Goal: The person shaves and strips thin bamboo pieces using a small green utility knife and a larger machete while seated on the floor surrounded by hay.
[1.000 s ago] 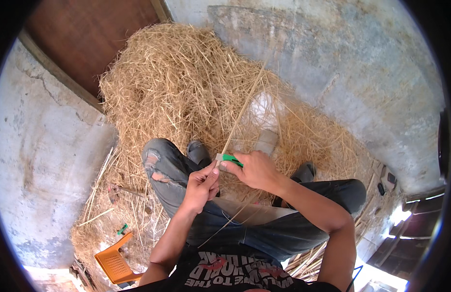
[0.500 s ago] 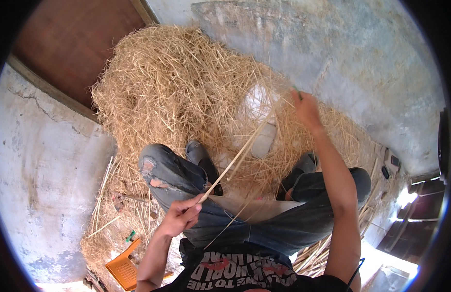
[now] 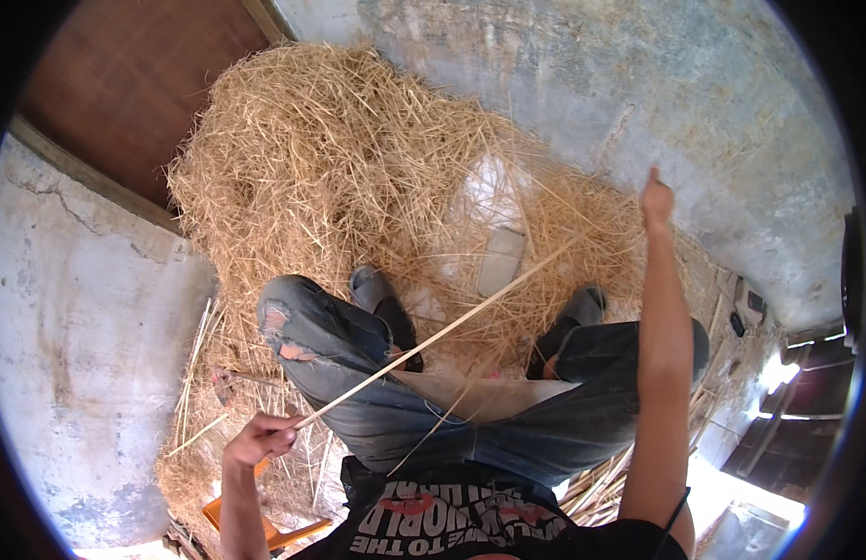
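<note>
Two hands are far apart. The left hand (image 3: 260, 439) is low, out beside the left knee. Its fingers are curled and pinch the near end of a long straw stalk (image 3: 433, 338). From that hand the stalk runs up and across the lap, over the torn jeans (image 3: 307, 341), toward the other hand. Its far end gets lost in the loose straw a little before the right hand, so I cannot tell if it reaches that hand.

The right hand (image 3: 656, 199) is stretched out high, at the end of a straight arm. It looks closed with one finger or the thumb poking up. I cannot tell if it pinches anything, because it is small and seen from behind.

Between the two hands sits a big straw pile (image 3: 358, 168), heaped in front of the person's legs. A white bag (image 3: 493, 201) lies half buried in the pile, left of the right hand. Two dark shoes (image 3: 386, 303) rest at the edge of the pile, below the stalk's far half.

Just under the left hand there is an orange plastic thing (image 3: 265, 532) on the floor. More loose stalks (image 3: 195, 373) lie on the ground left of that hand. Behind the right hand is a grey wall (image 3: 713, 103).
</note>
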{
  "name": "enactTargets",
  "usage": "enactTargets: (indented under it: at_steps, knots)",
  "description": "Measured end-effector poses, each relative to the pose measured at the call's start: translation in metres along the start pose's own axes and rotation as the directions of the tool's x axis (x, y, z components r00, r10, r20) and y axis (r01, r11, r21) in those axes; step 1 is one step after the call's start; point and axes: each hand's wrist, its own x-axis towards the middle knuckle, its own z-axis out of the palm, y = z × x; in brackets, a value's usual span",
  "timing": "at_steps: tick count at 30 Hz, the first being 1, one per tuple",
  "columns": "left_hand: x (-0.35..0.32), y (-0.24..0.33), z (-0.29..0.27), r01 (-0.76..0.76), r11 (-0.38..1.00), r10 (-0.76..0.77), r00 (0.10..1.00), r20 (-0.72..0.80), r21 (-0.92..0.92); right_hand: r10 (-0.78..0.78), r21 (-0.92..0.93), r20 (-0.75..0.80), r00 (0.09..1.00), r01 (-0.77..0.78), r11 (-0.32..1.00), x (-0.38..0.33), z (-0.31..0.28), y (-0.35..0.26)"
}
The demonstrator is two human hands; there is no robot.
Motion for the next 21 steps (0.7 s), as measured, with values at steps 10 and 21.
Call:
enactTargets:
  at_steps: [10, 21]
  knots:
    - [0.086, 0.035, 0.097, -0.209, 0.920, 0.338, 0.852, -0.399, 0.332, -0.439, 0.280, 0.372, 0.817, 0.352, 0.893, -0.104, 0.016, -0.108]
    - [0.183, 0.069, 0.156, -0.418, 0.874, 0.485, 0.791, -0.373, 0.250, -0.822, 0.694, 0.501, 0.272, 0.441, 0.569, -0.319, -0.061, -0.220]
